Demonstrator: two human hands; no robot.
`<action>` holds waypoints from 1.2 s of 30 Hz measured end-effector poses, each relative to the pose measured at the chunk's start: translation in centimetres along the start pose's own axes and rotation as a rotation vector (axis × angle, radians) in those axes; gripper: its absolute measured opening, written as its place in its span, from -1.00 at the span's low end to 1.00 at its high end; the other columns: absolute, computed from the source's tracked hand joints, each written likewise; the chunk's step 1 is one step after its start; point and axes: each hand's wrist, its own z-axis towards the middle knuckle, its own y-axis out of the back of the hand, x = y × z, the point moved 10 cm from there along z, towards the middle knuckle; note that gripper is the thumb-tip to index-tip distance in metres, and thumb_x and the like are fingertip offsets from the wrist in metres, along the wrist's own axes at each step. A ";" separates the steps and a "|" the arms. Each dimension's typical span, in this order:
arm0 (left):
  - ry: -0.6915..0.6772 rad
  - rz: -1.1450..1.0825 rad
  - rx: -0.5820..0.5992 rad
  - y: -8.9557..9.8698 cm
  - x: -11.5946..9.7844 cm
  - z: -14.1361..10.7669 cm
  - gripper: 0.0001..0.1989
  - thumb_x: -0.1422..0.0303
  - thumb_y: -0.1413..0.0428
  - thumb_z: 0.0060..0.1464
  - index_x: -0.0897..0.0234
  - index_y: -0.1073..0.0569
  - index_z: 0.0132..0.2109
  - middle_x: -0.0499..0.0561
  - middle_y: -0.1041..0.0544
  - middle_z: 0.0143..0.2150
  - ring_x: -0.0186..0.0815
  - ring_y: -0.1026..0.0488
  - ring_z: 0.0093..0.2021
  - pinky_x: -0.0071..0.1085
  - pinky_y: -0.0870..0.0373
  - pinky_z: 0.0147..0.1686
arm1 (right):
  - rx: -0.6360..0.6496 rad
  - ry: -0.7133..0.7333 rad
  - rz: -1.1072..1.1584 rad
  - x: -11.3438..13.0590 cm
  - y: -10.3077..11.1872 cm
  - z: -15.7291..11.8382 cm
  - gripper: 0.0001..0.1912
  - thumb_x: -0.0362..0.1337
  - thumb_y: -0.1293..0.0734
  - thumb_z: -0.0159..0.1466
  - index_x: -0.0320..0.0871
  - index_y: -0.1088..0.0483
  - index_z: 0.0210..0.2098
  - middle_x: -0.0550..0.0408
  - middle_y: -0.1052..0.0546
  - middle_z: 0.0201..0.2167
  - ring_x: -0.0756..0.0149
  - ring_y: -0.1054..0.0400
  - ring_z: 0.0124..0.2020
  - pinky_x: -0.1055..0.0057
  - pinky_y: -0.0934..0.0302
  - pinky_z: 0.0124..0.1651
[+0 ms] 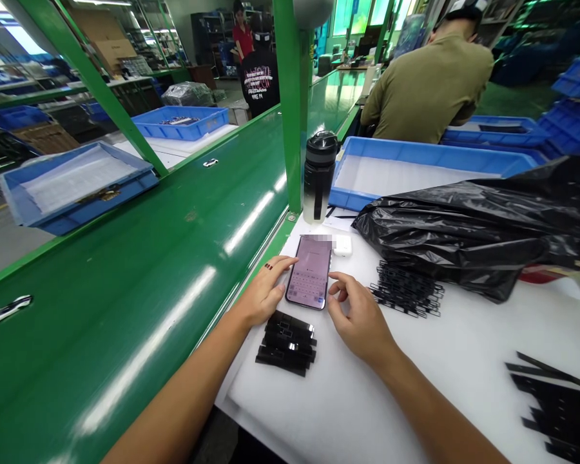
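Note:
A smartphone (pixel 309 270) lies face up on the white tabletop, its screen lit with a keyboard in the lower half. My left hand (pixel 263 293) rests at the phone's left edge, fingers stretched out and a dark ring on one of them. On the other side, my right hand (pixel 362 319) is beside the lower right edge, its fingers loosely bent and apart from the thumb, with nothing in it. Just below the phone is a small pile of flat black strips (pixel 287 345). A white earbud case (pixel 342 245) sits by the phone's upper right corner.
Behind the phone stands a dark bottle (pixel 319 177) next to a green post (pixel 292 109). Black plastic sheeting (pixel 464 212), black frame parts (pixel 408 290) and more black strips (pixel 560 406) lie to the right. A green conveyor belt (pixel 140 277) runs along the left. A co-worker (pixel 430 84) sits beyond a blue tray (pixel 439 151).

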 end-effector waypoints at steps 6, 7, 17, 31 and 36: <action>0.003 -0.004 0.005 0.0 0.0 0.1 -0.44 0.09 0.20 0.33 0.23 -0.22 0.33 0.18 -0.28 0.29 -0.04 -0.25 0.25 -0.12 -0.19 0.25 | 0.001 -0.005 -0.009 0.1 0.0 0.0 -0.64 -0.31 -0.23 0.30 -0.03 -0.29 0.09 0.09 -0.51 -0.16 0.25 -0.35 -0.26 0.19 -0.22 -0.07; 0.004 -0.001 0.005 0.0 0.0 0.0 -0.45 0.09 0.20 0.33 0.23 -0.22 0.33 0.18 -0.28 0.29 -0.04 -0.24 0.25 -0.12 -0.19 0.25 | 0.001 -0.003 -0.011 0.1 0.0 0.0 -0.64 -0.31 -0.23 0.30 -0.03 -0.29 0.09 0.09 -0.51 -0.15 0.25 -0.35 -0.26 0.19 -0.22 -0.07; 0.010 0.044 0.011 0.0 0.1 0.0 -0.46 0.11 0.21 0.32 0.26 -0.25 0.30 0.20 -0.28 0.27 -0.03 -0.21 0.27 -0.11 -0.14 0.28 | 0.016 0.011 -0.012 0.1 -0.2 0.0 -0.67 -0.33 -0.24 0.30 -0.04 -0.31 0.05 0.12 -0.50 -0.17 0.26 -0.34 -0.25 0.20 -0.20 -0.06; -0.004 0.043 0.003 0.0 -0.1 0.1 -0.48 0.11 0.21 0.33 0.25 -0.26 0.28 0.19 -0.28 0.24 -0.02 -0.24 0.24 -0.10 -0.16 0.25 | 0.059 0.083 -0.112 0.8 -0.8 -0.1 -0.63 -0.33 -0.23 0.32 -0.04 -0.33 0.12 0.05 -0.48 -0.16 0.16 -0.34 -0.12 0.15 -0.16 -0.03; -0.001 0.044 0.006 0.0 0.1 0.1 -0.49 0.14 0.20 0.33 0.25 -0.26 0.29 0.19 -0.28 0.24 -0.03 -0.23 0.25 -0.11 -0.16 0.25 | 0.058 0.105 -0.131 1.1 -0.8 -0.1 -0.66 -0.33 -0.23 0.34 -0.03 -0.38 0.09 0.06 -0.47 -0.16 0.19 -0.35 -0.13 0.17 -0.18 -0.04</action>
